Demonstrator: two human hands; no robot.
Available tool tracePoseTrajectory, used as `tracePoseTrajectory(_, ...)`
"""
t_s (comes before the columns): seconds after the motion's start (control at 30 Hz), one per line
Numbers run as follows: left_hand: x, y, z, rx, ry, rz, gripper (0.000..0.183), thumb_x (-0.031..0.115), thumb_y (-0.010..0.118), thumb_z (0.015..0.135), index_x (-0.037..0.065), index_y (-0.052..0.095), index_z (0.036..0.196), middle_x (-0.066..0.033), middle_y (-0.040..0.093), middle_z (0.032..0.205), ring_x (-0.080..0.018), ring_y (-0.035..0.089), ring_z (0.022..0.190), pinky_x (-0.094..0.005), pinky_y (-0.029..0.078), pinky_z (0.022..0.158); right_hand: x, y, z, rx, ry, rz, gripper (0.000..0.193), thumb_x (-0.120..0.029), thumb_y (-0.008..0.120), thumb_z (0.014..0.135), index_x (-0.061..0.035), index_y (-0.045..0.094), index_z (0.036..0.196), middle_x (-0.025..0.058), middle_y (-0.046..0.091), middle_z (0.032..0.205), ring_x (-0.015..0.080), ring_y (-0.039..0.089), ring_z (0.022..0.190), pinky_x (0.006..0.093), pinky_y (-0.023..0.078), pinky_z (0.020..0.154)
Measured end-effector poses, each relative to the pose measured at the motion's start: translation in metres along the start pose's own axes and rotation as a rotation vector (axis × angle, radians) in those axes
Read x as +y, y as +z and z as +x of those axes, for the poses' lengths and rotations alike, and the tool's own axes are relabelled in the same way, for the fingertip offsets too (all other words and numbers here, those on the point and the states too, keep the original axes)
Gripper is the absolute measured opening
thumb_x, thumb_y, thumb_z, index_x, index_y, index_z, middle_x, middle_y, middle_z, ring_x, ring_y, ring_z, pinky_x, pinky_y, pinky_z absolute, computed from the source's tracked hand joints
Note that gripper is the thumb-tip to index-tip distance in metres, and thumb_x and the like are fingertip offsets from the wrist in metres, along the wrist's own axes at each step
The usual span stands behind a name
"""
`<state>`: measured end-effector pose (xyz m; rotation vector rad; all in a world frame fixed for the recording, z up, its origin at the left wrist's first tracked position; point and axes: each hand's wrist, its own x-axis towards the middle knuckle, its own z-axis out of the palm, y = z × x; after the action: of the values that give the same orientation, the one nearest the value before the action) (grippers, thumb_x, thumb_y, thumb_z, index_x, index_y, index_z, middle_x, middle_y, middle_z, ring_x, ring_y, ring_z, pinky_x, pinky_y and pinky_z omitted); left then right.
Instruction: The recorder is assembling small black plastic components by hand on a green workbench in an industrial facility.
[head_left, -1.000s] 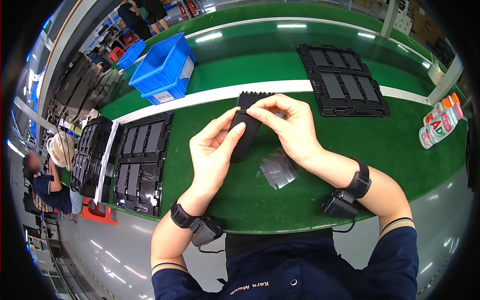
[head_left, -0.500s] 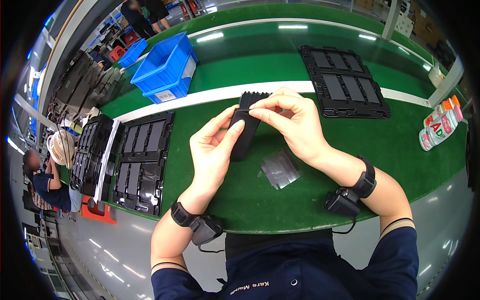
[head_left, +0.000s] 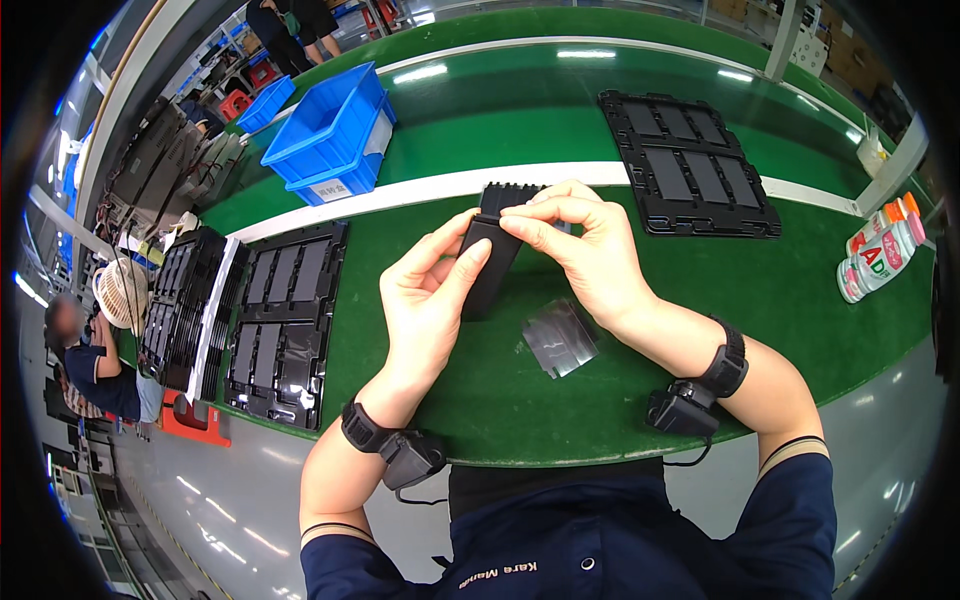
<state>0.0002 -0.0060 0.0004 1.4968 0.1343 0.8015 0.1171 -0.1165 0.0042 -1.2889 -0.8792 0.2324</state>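
A black rectangular block (head_left: 489,275) with a ridged, finned far end stands tilted over the green table. My left hand (head_left: 425,280) grips it, thumb on its near face and fingers round its left side. My right hand (head_left: 590,245) is closed in a pinch at the block's upper right edge, just below the fins. Whether a thin piece sits between those fingertips is hidden, though a pale sliver shows behind them. A clear, shiny plastic sheet (head_left: 560,339) lies flat on the table, near my right wrist.
Black trays holding grey flat pieces lie to the left (head_left: 285,325) and at the back right (head_left: 690,165). Blue bins (head_left: 335,135) stand at the back left. Bottles (head_left: 880,255) are at the right edge. A person (head_left: 105,360) sits far left by a fan (head_left: 122,293).
My right hand has shifted very slightly at the block's edge, and a pale sliver now shows behind its fingers. The left hand and block stay nearly still.
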Motion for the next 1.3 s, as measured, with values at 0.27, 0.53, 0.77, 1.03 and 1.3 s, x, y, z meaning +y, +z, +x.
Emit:
tracePoseTrajectory(0.27,0.0003,-0.0002,0.0001,-0.014,0.003,-0.02,0.032,-0.001,0.061,0.082,-0.001,0.056,0.114,-0.007,0.061,0.099,-0.011,0.06,0.088,-0.022,0.048,0.078,-0.003,-0.0008,-0.0009,-0.037,0.117,0.117,0.013,-0.012,0.069,0.076,-0.003,0.07,0.085,0.0043,0.059,0.078,0.0116,0.054,0.075,0.0256,0.042,0.07)
tracePoseTrajectory(0.53,-0.0009,-0.0015,0.0,-0.024,-0.005,-0.013,0.033,-0.001,0.06,0.082,0.0,0.057,0.115,-0.0068,0.061,0.099,-0.011,0.059,0.089,-0.0221,0.048,0.079,-0.0016,-0.0008,-0.0006,-0.055,0.124,0.082,0.013,-0.012,0.068,0.077,-0.0027,0.069,0.085,0.0039,0.059,0.08,0.0106,0.053,0.075,0.0252,0.042,0.069)
tracePoseTrajectory(0.77,-0.0022,0.0,-0.0009,-0.01,0.003,-0.023,0.033,-0.001,0.061,0.082,-0.001,0.057,0.114,-0.0066,0.06,0.098,-0.0112,0.059,0.088,-0.0224,0.048,0.079,-0.0028,0.0021,-0.003,-0.052,0.24,0.208,0.015,-0.015,0.067,0.08,-0.0017,0.068,0.086,0.0027,0.057,0.083,0.0088,0.053,0.073,0.0229,0.041,0.062)
tracePoseTrajectory(1.03,-0.0001,0.0022,-0.0013,-0.004,0.008,-0.017,0.032,-0.001,0.061,0.082,-0.001,0.056,0.114,-0.0068,0.06,0.097,-0.0113,0.059,0.089,-0.0227,0.048,0.079,-0.0012,-0.0002,0.0016,-0.086,0.197,0.181,0.014,-0.015,0.065,0.082,-0.0012,0.066,0.081,0.0021,0.057,0.082,0.0088,0.053,0.073,0.0224,0.042,0.061)
tracePoseTrajectory(1.3,0.0005,-0.0016,0.0024,0.048,-0.023,-0.014,0.032,0.005,0.062,0.083,0.002,0.055,0.114,-0.0035,0.061,0.089,-0.008,0.058,0.082,-0.0205,0.048,0.073,0.003,-0.0023,-0.0008,-0.169,0.235,0.171,0.015,-0.004,0.07,0.075,-0.0029,0.061,0.086,0.0011,0.06,0.08,0.0073,0.055,0.077,0.0211,0.046,0.074)
